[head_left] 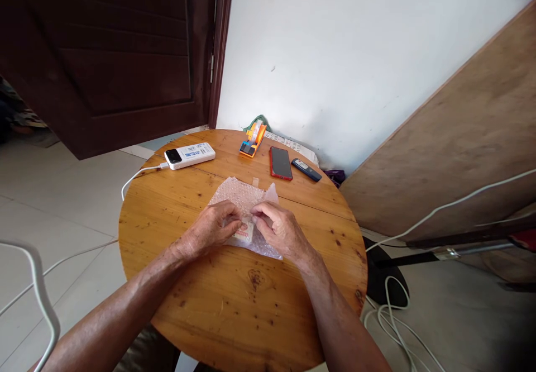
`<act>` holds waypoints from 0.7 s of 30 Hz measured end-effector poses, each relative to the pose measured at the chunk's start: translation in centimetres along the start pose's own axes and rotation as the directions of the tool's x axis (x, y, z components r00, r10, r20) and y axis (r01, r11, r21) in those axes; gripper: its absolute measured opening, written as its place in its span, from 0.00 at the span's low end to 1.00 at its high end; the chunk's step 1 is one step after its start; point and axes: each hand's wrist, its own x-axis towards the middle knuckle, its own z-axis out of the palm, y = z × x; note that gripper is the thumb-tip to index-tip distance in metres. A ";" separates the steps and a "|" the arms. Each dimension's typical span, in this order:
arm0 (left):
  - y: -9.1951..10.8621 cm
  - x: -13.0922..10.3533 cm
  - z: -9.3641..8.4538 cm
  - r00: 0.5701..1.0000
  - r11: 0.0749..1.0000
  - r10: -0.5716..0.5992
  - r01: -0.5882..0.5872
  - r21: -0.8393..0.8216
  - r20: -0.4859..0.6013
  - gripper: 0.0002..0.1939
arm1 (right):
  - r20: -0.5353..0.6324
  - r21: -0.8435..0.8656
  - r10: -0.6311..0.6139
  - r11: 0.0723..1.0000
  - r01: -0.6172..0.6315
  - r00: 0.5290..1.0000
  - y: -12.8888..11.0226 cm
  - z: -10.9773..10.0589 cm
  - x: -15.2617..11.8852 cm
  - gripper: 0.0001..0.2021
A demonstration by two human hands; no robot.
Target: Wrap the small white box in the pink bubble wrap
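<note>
A sheet of bubble wrap (238, 194) lies in the middle of the round wooden table (234, 299). My left hand (213, 228) and my right hand (278, 228) both rest on its near edge, fingers pinching the wrap. Between the fingertips a small pale object with a reddish mark (246, 231) shows under the wrap; most of it is hidden. A short piece of tape (255, 181) sits at the wrap's far edge.
At the table's far side lie a white power bank (190, 155) with a white cable (134, 177), an orange tape dispenser (253, 139), a red-edged phone (280, 162) and a small dark phone (306, 169). A dark door (109, 53) stands left, a wooden board (456, 148) right.
</note>
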 end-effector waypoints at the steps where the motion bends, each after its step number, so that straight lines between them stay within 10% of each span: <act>1: 0.0 0.0 0.0 1.000 1.000 0.003 -0.003 -0.001 0.000 0.04 | -0.029 0.006 -0.011 1.000 0.011 1.000 0.0 0.0 0.0 0.09; 21: 0.0 0.0 0.1 0.999 1.000 0.019 -0.019 0.011 -0.031 0.04 | -0.016 -0.274 -0.190 0.945 0.178 0.982 -0.6 -0.3 0.1 0.05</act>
